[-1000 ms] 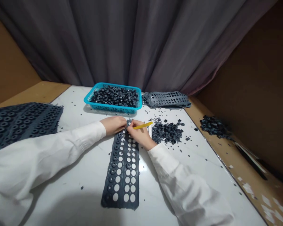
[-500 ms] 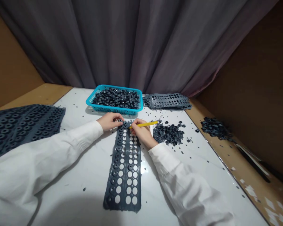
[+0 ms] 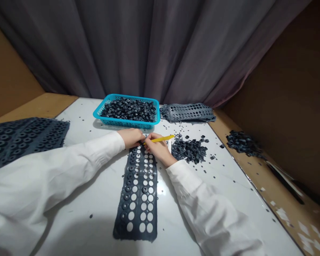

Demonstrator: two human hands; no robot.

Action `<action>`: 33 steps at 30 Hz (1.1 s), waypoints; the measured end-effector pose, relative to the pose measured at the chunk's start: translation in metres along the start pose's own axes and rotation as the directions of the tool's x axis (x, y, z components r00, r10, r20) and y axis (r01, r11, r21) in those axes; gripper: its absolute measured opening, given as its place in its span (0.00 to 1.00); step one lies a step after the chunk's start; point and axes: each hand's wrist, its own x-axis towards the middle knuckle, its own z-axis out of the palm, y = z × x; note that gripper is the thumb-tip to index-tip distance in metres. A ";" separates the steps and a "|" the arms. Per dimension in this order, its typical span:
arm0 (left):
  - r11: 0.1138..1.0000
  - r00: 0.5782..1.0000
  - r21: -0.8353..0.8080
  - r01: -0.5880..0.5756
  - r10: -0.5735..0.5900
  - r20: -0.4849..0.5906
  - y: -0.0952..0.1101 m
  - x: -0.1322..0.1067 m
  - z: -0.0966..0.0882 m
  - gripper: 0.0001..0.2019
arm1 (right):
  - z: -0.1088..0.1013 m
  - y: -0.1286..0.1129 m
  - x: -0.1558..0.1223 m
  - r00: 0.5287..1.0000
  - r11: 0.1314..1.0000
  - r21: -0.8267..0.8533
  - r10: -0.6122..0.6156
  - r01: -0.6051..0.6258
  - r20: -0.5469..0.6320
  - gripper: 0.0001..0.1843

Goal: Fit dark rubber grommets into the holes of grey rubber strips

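A dark rubber sheet (image 3: 138, 199) with rows of round holes lies lengthwise on the white table. Thick rubber rings still fill its left column, and a single ring (image 3: 144, 190) sits among the open holes further right. My right hand (image 3: 158, 146) grips a slim yellow pen-shaped tool (image 3: 164, 138), its tip down at the far end of the sheet. Right beside that tip, my left hand (image 3: 132, 138) rests over the sheet's far left corner with fingers curled together. What those fingers pinch is hidden.
Beyond my hands stands a blue basket (image 3: 126, 123) full of small dark rubber pieces. Punched sheets (image 3: 190, 112) are stacked beside it. A heap of dark scraps (image 3: 190, 150) lies right of my right hand. Unpunched sheets (image 3: 26, 137) lie at left, and another dark pile (image 3: 242, 143) at right.
My left hand has moved right, closer to the tool tip, and its fingers have turned inward. My right hand has shifted slightly left with the yellow tool. The view has moved a little.
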 end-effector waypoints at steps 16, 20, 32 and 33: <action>0.951 0.961 -0.297 -0.085 0.000 -0.276 -0.018 -0.011 0.029 0.08 | 0.000 0.001 0.000 0.999 0.998 -0.059 -0.037 0.037 0.001 0.06; 0.965 0.970 -0.251 -0.079 0.016 -0.243 -0.015 -0.008 0.026 0.07 | 0.000 0.002 0.000 0.999 0.998 -0.057 -0.041 0.041 0.003 0.06; 0.806 0.918 -0.588 0.061 -0.277 -0.284 -0.031 -0.025 -0.012 0.14 | 0.000 -0.001 -0.001 1.000 0.999 -0.037 0.007 -0.007 0.010 0.05; 0.736 0.922 -0.674 0.065 -0.302 -0.241 -0.031 -0.026 -0.011 0.15 | 0.000 0.000 -0.001 1.000 0.999 -0.030 0.010 -0.010 0.010 0.05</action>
